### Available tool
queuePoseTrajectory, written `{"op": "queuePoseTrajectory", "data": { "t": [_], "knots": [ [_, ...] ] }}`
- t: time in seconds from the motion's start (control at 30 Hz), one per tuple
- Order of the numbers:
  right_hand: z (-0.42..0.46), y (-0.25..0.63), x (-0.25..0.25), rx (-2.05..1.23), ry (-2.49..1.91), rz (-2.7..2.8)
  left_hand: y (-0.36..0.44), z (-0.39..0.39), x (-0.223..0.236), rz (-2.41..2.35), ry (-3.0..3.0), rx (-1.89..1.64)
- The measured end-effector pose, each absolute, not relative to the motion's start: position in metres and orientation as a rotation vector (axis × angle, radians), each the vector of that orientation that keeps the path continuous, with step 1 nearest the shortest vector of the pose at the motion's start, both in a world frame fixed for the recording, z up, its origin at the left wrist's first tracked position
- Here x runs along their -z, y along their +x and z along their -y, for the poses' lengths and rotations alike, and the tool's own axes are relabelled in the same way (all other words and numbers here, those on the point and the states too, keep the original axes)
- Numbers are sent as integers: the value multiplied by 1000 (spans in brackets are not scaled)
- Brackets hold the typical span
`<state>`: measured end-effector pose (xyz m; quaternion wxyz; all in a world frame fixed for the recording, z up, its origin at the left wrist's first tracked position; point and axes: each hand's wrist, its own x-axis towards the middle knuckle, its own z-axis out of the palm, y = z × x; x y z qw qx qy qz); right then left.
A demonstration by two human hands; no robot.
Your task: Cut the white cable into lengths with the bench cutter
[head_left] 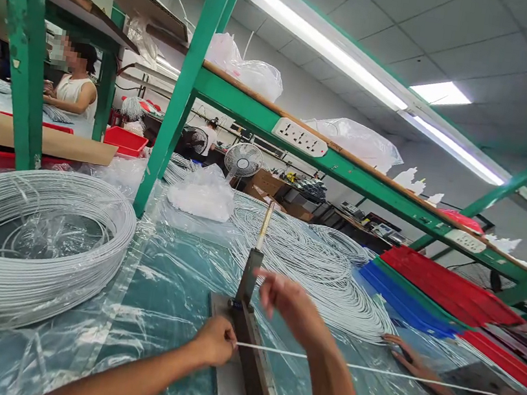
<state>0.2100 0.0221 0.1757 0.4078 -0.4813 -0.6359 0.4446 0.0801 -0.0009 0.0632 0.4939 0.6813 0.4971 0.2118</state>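
Observation:
My left hand is closed in a pinch on the end of a thin white cable, which runs taut to the right across the table. That hand rests against a metal cutter with a dark upright lever and a pale handle. Just right of the lever is my right hand, its fingers loosely apart and pointing at the lever, with nothing in it. I cannot tell if it touches the lever.
A co-worker's hand lies flat at the right near the cable. A large white cable coil sits left; loose cable loops lie behind the cutter. Green rack posts, red and blue strips, plastic sheeting and a seated person surround.

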Motion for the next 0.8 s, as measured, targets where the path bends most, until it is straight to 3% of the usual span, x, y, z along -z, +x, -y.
{"op": "queuePoseTrajectory", "data": {
  "t": [0.13, 0.37, 0.6, 0.8],
  "knots": [
    [-99, 232, -206, -976, -1457, 1321, 87, -1, -59, -1262, 1511, -576],
    [-166, 227, -199, -1043, -1528, 1248, 104, -3, -51, -1482, 1411, -719],
    [-158, 226, -211, -1137, -1440, 1202, 105, -6, -46, -1557, 1428, -711],
    [-83, 259, -240, -1169, -1428, 1138, 103, -7, -43, -1564, 1481, -709]
  ]
}}
